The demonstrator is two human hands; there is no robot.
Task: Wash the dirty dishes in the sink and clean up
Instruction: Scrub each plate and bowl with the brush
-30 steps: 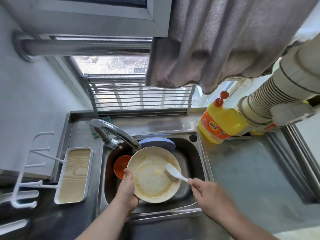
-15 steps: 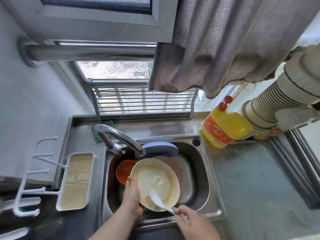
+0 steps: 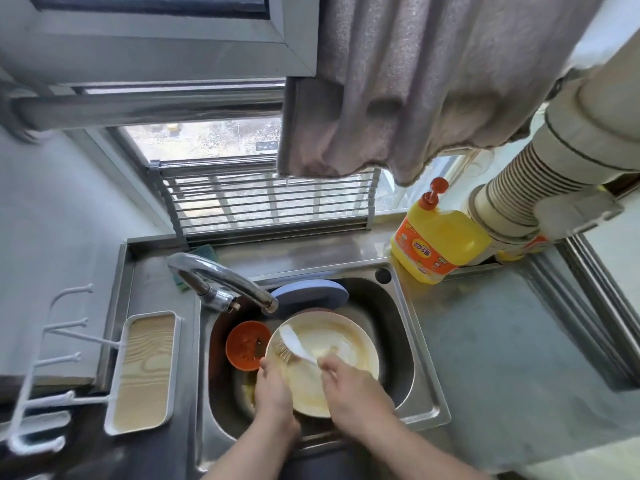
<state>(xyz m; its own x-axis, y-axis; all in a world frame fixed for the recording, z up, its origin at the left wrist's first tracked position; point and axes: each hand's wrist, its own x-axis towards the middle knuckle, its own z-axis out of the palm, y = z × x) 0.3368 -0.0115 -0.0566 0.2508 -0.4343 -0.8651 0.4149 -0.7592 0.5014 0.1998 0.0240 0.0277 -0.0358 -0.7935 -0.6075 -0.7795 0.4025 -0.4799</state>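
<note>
cream plate (image 3: 341,355) sits tilted in our hands over the steel sink (image 3: 420,382), nearest to us. our left hand (image 3: 273,393) grips its near-left rim, fingers curled round the edge. our right hand (image 3: 353,389) pinches the handle of a white brush (image 3: 294,342), whose head lies on the plate's far-left face. yellowish residue coats the plate all over. to scrub it well, we judge we should brace the rim firmly with the left hand, work the brush in overlapping circles from the rim to the middle, and turn the plate bit by bit. just left of the plate, an orange bowl (image 3: 246,344) rests in the basin, dirty. beyond them a blue-rimmed dish (image 3: 311,294) leans under the faucet (image 3: 225,277); no water shows running. farther right stands the yellow detergent bottle (image 3: 438,242).
</note>
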